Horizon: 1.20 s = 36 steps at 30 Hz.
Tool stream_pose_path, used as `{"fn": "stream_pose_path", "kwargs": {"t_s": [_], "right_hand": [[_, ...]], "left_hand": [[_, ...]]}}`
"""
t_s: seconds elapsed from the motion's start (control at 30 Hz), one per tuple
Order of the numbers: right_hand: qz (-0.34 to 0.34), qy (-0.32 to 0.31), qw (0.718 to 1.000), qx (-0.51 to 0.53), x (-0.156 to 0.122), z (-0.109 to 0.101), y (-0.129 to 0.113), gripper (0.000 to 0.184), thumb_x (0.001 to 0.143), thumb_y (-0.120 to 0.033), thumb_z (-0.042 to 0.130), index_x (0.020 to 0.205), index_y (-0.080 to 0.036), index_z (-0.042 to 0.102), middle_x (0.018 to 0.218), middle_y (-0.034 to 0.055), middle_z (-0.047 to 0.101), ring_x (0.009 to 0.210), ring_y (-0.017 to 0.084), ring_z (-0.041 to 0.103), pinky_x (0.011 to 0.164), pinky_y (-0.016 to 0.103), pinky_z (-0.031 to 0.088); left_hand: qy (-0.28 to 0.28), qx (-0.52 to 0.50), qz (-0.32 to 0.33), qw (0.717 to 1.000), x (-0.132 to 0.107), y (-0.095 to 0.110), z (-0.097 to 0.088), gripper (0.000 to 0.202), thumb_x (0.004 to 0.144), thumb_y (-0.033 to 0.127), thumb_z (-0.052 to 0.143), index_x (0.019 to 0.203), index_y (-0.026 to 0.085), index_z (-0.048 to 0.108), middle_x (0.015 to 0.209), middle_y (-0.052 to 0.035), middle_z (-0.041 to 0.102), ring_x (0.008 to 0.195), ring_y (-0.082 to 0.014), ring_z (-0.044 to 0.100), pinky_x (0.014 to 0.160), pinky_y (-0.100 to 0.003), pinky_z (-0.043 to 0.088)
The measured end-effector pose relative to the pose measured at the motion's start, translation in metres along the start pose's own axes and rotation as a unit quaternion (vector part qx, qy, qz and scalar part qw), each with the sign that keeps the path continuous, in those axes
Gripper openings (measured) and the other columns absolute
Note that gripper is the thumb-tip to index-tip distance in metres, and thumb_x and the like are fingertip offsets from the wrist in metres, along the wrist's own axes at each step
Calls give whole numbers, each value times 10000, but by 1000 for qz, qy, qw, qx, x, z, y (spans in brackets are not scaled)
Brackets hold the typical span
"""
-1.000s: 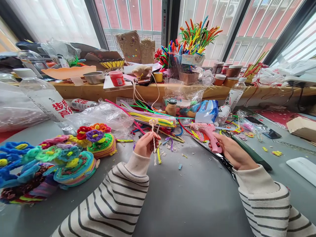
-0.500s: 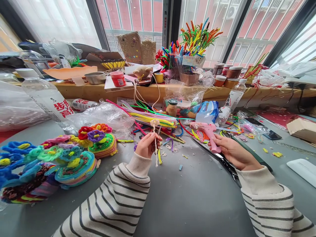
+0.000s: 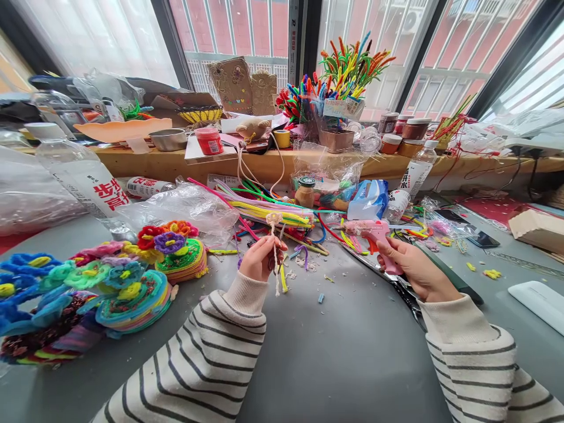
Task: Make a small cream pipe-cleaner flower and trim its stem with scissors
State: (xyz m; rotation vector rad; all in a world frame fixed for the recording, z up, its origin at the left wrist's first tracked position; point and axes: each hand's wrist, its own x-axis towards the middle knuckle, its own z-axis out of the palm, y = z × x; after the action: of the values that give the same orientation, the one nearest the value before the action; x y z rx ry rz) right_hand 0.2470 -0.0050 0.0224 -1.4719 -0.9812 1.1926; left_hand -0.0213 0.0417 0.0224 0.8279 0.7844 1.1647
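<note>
My left hand (image 3: pixel 263 258) pinches a cream cord flower (image 3: pixel 274 220) just below its head, and the cord tail hangs down past my fingers. My right hand (image 3: pixel 412 267) is wrapped round the handle of a pink hot glue gun (image 3: pixel 368 230), whose nozzle points left toward the flower with a gap between them. A bundle of coloured pipe cleaners (image 3: pixel 273 212) lies behind my left hand. Small snippets, among them a blue bit (image 3: pixel 321 298), are scattered on the grey table (image 3: pixel 335 364).
Pipe-cleaner flower pieces (image 3: pixel 132 299) stand at the left beside a tilted water bottle (image 3: pixel 86 176). Behind are a small jar (image 3: pixel 305 192) and a blue packet (image 3: pixel 370 198). A white case-like object (image 3: pixel 537 302) lies at the right. Potted pipe-cleaner plants (image 3: pixel 339 106) stand on the ledge.
The glue gun has been lifted slightly and shifted a little right in my right hand. My left hand still holds the cord flower, nearly unmoved. The whole view has shifted slightly.
</note>
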Motion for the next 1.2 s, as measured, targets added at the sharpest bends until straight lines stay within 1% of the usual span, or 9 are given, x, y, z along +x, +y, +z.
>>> {"fn": "stream_pose_path", "kwargs": {"t_s": [0.13,0.27,0.4,0.5,0.63,0.93,1.03,1.13,1.2], "right_hand": [[-16,41,989,-140,4,0,8,334,608,-450,633,730,-161,517,446,-64,413,351,50,325,310,155,217],[-38,62,967,-244,6,1,12,375,659,-525,536,601,-155,509,417,-46,394,352,65,330,331,180,213],[-105,103,904,-401,8,0,14,440,709,-550,439,500,-170,512,357,-28,388,355,105,371,363,214,237],[-138,126,858,-478,11,-1,17,435,724,-538,412,541,-180,577,422,7,508,396,140,446,395,232,287],[-159,162,830,-510,16,0,23,402,742,-497,399,661,-182,634,629,59,638,529,191,549,452,250,347],[-188,191,797,-541,16,0,30,438,772,-522,380,751,-164,632,773,90,645,690,232,570,587,305,398],[-230,240,762,-555,16,-1,30,429,756,-511,430,812,-129,615,813,119,617,764,257,542,657,341,396],[-294,287,719,-561,12,5,27,352,747,-427,493,854,-110,602,840,132,590,819,269,508,705,357,384],[-339,284,712,-546,8,12,24,264,760,-354,494,834,-126,605,818,111,583,808,248,501,715,339,383]], "left_hand": [[3,7,7,1000,0,1,1,185,607,274,586,537,143,474,541,10,535,440,-56,458,426,-178,351],[6,29,16,999,-3,2,5,178,588,270,610,542,140,498,545,4,553,445,-60,469,433,-179,354],[5,42,32,999,-3,2,4,188,581,283,619,533,139,507,552,0,562,440,-64,471,429,-186,348],[1,52,46,998,-3,0,2,183,603,291,606,547,142,516,573,-4,565,448,-70,475,427,-193,346],[16,68,60,996,-4,-2,0,166,633,301,588,577,154,536,607,-9,573,455,-70,464,418,-196,332],[46,59,96,993,2,-3,-4,201,604,339,588,559,155,521,575,-5,566,462,-75,458,422,-193,320],[52,61,114,990,0,3,-4,187,623,330,568,570,157,519,578,-6,564,473,-83,466,415,-197,308],[56,53,146,986,-5,12,-3,156,652,295,544,577,161,520,572,-1,555,479,-83,467,432,-200,319],[55,47,163,984,-8,19,-3,142,662,268,538,572,160,518,569,3,546,488,-80,471,461,-199,343]]}}
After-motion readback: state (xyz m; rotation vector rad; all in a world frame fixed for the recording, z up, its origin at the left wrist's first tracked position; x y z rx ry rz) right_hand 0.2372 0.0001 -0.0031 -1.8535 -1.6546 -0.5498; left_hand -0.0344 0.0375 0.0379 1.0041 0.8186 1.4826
